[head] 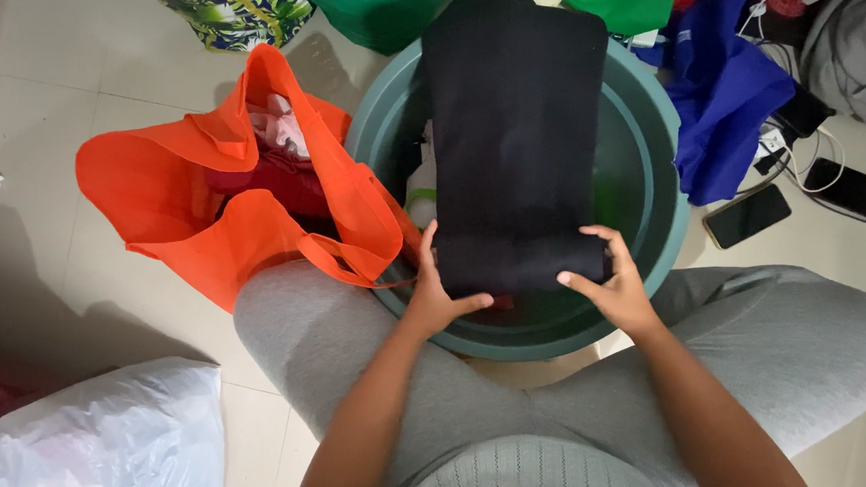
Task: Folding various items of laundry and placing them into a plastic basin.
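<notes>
Pale floor tiles (pixel 71 55) carry a green basin (pixel 650 190) at the middle; a folded black cloth (pixel 517 138) lies across its rim; the left hand (pixel 434 292) and right hand (pixel 611 285) clamp the cloth's near corners (thumbs on top); an orange bag (pixel 211 217) stands just left, a phone (pixel 748 216) lies right.

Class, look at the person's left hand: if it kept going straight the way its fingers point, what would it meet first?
The left hand already grips the folded black garment; straight on it would likely press further into that cloth, over the green basin.
</notes>
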